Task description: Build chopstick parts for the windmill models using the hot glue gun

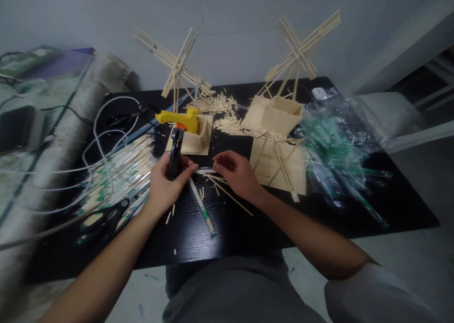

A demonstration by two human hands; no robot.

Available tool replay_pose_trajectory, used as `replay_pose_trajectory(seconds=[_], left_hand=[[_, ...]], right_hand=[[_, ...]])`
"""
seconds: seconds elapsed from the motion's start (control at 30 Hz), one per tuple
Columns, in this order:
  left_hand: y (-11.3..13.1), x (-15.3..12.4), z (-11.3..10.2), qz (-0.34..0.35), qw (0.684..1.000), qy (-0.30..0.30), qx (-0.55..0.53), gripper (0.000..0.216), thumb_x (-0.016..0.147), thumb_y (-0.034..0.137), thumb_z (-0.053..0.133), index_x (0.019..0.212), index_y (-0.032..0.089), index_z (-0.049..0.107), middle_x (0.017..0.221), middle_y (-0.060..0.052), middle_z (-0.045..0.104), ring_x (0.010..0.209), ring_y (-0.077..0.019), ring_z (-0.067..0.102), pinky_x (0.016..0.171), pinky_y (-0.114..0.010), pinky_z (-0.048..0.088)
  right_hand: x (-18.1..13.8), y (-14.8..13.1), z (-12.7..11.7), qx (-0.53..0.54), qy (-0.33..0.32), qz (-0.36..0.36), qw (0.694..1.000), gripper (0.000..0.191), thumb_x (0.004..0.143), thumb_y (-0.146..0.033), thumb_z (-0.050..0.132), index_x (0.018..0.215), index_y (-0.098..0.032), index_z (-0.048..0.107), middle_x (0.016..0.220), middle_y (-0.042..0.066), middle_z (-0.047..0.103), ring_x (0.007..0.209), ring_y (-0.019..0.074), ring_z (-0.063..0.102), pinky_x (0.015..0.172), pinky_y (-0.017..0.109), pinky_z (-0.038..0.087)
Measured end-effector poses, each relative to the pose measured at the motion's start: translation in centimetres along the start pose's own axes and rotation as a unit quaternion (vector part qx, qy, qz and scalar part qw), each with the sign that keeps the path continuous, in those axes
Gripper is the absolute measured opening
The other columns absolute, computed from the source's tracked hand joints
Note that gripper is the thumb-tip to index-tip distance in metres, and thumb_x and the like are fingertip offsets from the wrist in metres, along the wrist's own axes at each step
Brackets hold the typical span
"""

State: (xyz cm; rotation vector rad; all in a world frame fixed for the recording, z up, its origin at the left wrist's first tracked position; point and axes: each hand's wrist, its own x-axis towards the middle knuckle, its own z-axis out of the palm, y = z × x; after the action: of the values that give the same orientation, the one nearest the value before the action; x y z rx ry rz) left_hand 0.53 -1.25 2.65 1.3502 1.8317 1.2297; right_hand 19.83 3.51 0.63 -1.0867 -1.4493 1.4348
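Near the middle of the black table, my left hand [166,181] is closed around a black hand tool [174,153] held upright; its exact kind is hard to make out. The thumb of that hand meets the left end of a short pale strip [206,170]. My right hand [238,172] pinches at the strip's other end, fingertips curled. Below the hands lie a wrapped chopstick [201,205], a thin bare stick [234,197] and several cut stick pieces [203,192]. Just beyond, a yellow glue gun [182,118] rests in a small stick-built box [196,142].
Two stick windmill shapes [177,67] [298,53] stand at the back. Wrapped chopsticks [120,167], black scissors [106,216] and a white cable [95,129] lie left. To the right are a stick panel [278,167] and crumpled plastic wrappers [333,145].
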Motion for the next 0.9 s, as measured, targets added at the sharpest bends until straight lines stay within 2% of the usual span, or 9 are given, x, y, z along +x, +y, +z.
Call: replay_pose_trajectory(seconds=[0.27,0.53,0.7,0.9], left_hand=[[-0.4,-0.1,0.0,0.005,1.0,-0.007,0.011,0.032,0.071,0.041,0.084,0.081,0.018,0.064,0.073,0.004,0.062,0.063,-0.0046,0.053,0.06,-0.015,0.045],[-0.4,0.1,0.1,0.007,1.0,0.004,0.016,0.033,0.072,0.043,0.083,0.08,0.018,0.062,0.07,0.005,0.059,0.061,-0.0048,0.05,0.058,-0.016,0.042],[-0.8,0.2,0.1,0.029,0.998,0.017,0.049,0.033,0.078,0.048,0.076,0.077,0.018,0.062,0.069,0.004,0.055,0.062,-0.0055,0.046,0.058,-0.018,0.038],[-1.9,0.4,0.2,0.047,0.997,-0.004,0.065,0.034,0.082,0.051,0.071,0.081,0.019,0.061,0.072,0.005,0.055,0.065,-0.0059,0.047,0.063,-0.02,0.038]], right_hand=[[-0.1,0.0,-0.1,-0.019,0.009,-0.046,0.999,0.011,0.084,-0.025,0.071,0.093,-0.018,0.069,0.09,0.002,0.073,0.084,0.0136,0.069,0.084,0.028,0.057],[-0.6,-0.3,0.2,-0.119,0.01,-0.067,0.991,0.008,0.085,-0.018,0.069,0.093,-0.018,0.068,0.084,0.0,0.071,0.078,0.0124,0.068,0.068,0.023,0.054],[-0.6,0.0,0.2,-0.152,0.015,-0.089,0.984,0.007,0.086,-0.015,0.067,0.093,-0.017,0.068,0.086,0.002,0.07,0.077,0.0121,0.068,0.068,0.022,0.054],[-0.6,0.0,0.1,-0.163,0.011,-0.099,0.982,0.007,0.087,-0.014,0.066,0.092,-0.017,0.067,0.087,0.002,0.07,0.079,0.0126,0.068,0.07,0.023,0.055]])
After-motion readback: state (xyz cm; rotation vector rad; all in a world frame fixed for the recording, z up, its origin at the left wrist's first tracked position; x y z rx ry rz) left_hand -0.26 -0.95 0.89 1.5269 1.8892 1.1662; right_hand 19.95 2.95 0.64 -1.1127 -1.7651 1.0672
